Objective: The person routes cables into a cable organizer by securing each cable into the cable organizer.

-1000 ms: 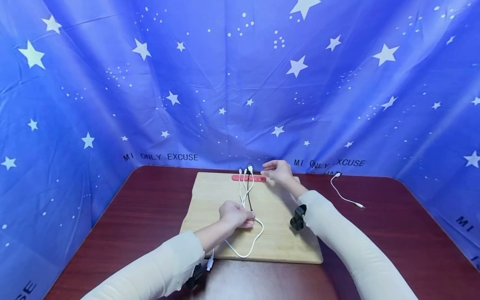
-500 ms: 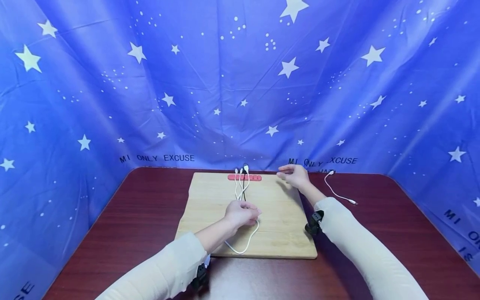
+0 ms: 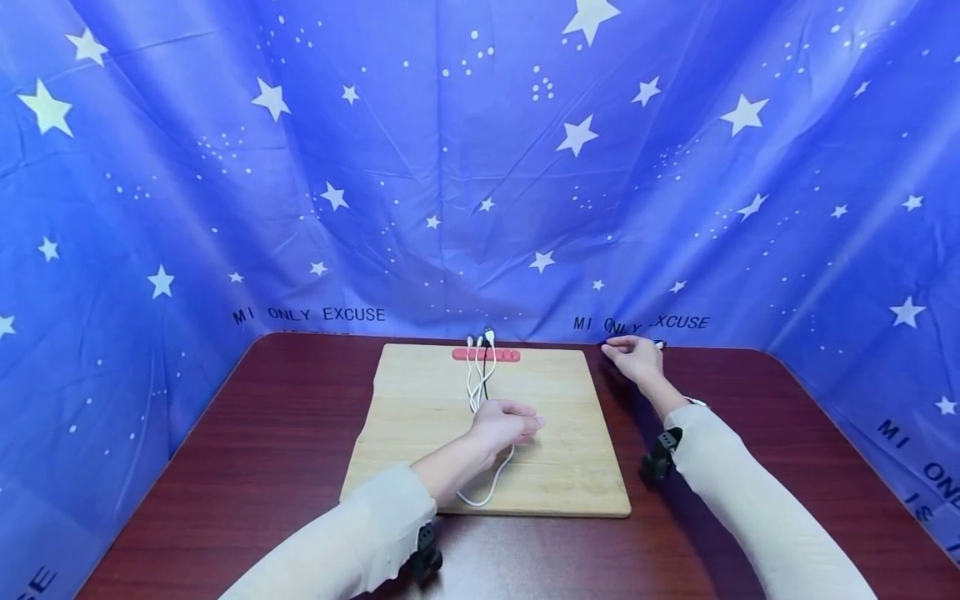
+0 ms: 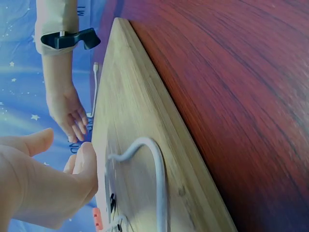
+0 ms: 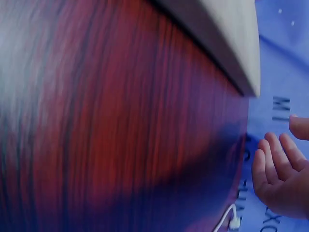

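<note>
My left hand [image 3: 510, 427] hovers over the wooden board [image 3: 555, 467] with relaxed fingers, thumb apart, holding nothing. A white cable [image 4: 159, 179] loops on the board under it. Several white cables [image 3: 470, 379] and a black cable [image 3: 486, 387] run through a red cable clip [image 3: 459, 355] at the board's far edge, their plugs sticking out behind. Past the board's right side, my right hand [image 3: 636, 360] is over the table with fingers loosely bent and nothing in them. Near it lies a loose white cable [image 5: 235, 221], mostly hidden by the hand and wrist in the head view.
A dark red wood-grain table [image 3: 247, 433] carries the board. Blue cloth [image 3: 420, 167] with white stars hangs behind and at both sides, close to the table's far edge. Black wrist cameras [image 3: 662, 457] sit on both sleeves.
My right hand has moved right, from beside the red clip past the board towards the loose white cable. The left hand has shifted slightly right and come away from the cables it was at.
</note>
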Tool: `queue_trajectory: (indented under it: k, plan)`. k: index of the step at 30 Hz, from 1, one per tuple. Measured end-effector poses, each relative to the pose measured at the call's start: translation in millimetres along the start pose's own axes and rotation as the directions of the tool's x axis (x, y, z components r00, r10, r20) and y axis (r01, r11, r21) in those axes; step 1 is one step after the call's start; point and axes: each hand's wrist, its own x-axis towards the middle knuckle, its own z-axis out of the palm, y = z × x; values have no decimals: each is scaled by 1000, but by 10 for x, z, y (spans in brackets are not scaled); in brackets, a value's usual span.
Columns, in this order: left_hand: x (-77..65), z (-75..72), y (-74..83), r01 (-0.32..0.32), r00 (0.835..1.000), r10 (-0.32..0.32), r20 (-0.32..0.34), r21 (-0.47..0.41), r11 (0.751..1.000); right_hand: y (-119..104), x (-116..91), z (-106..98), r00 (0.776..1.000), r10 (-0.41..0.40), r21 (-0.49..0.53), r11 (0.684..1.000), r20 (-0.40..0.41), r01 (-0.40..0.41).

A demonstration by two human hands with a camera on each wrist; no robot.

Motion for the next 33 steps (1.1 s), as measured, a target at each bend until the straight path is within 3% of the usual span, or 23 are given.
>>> queue_trajectory:
  k: [9,14,24,29,33]
  plan:
    - [7,81,2,5,999,-5,34,-19,1000,157,101,-162,996,68,-69,995,-55,-71]
    - [8,95,-1,16,999,-14,49,-36,999,240,185,-228,987,150,-63,986,-62,-154]
    - [-5,109,40,29,997,-28,68,-22,999,306,301,-334,960,273,-147,949,-60,-279]
    - [-12,125,68,26,997,-24,76,-21,999,307,366,-337,955,288,-288,911,-68,-296]
    - [-5,135,84,29,995,-26,91,-34,999,314,401,-344,949,305,-297,901,-84,-316]
